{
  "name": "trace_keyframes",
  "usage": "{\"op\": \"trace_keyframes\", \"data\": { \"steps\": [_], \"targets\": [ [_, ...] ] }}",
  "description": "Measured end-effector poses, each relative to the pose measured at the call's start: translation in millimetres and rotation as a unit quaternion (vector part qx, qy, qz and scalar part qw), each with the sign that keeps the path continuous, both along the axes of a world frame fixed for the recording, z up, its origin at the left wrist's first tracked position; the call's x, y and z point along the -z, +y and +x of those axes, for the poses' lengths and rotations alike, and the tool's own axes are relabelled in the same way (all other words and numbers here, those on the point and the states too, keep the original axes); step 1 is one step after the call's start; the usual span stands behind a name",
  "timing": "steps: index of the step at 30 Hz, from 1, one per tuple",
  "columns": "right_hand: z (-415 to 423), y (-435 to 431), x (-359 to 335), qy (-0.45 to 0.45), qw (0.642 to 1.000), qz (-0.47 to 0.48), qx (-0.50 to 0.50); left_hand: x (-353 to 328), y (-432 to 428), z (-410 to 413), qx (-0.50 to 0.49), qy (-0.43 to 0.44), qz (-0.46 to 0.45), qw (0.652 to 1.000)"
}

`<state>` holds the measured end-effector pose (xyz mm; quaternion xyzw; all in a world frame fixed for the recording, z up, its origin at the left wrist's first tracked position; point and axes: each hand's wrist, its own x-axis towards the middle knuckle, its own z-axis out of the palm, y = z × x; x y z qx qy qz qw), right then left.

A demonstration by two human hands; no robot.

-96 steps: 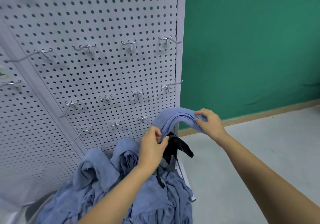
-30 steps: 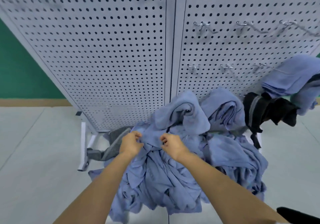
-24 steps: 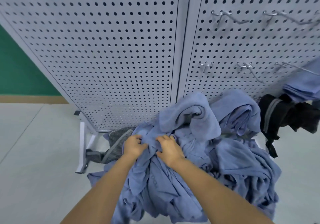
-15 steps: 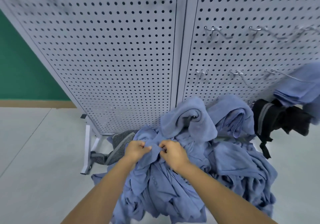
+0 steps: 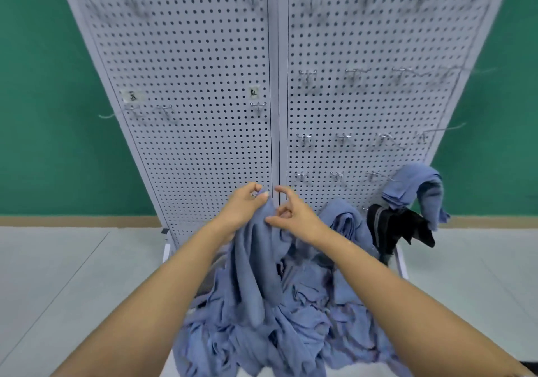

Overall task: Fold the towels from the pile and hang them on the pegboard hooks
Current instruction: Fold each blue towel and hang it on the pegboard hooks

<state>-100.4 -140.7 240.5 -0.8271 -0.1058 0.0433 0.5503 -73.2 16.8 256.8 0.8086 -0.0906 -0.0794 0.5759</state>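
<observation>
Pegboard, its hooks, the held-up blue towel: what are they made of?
By looks: pegboard, painted sheet metal, matte pale grey, evenly punched holes, possibly coated board; hooks, bare wire, likely steel, thin with a silvery glint; towel, soft woven cloth, perhaps cotton or microfibre, matte blue, draping in limp folds.

Looks like a bare studio or stockroom fitted out shop-style: free-standing white pegboard [image 5: 203, 70] panels, rows of wire hooks [image 5: 304, 138], small paper labels [image 5: 254, 92], plain green wall [image 5: 43, 85], wood-coloured skirting [image 5: 72, 221], pale grey floor [image 5: 58, 274], blue towels [image 5: 305, 318] heaped at the rack's base.
</observation>
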Motion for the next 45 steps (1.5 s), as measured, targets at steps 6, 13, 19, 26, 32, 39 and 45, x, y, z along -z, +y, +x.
{"op": "trace_keyframes", "data": {
  "steps": [6, 13, 19, 26, 32, 39, 45],
  "targets": [
    [-9, -32, -82, -0.066, 0.99, -0.125, -0.01, -73, -7, -20, 0.061, 0.0, 0.023, 0.998],
    [-22, -57, -137, -0.12, 0.99, -0.064, 0.043, -95, -22, -46, 0.138, 0.136, 0.021, 0.981],
    [-26, -61, -141, -0.101, 0.994, 0.034, 0.025, -95, -58, -57, 0.118, 0.149, -0.073, 0.979],
    [-37, -101, -104, 0.016, 0.978, 0.081, 0.193, -93, -63, -43, 0.022, 0.141, -0.397, 0.906],
    [-43, -100, -68, 0.239, 0.932, 0.25, 0.11, -107, -67, -48, -0.001, 0.14, -0.425, 0.894],
    [-26, -98, -106, 0.09, 0.927, 0.319, 0.178, -103, -44, -44, -0.034, 0.092, -0.328, 0.94],
    [-12, -120, -123, -0.052, 0.949, -0.025, 0.31, -90, -18, -30, -0.194, 0.104, -0.275, 0.936]
  ]
}}
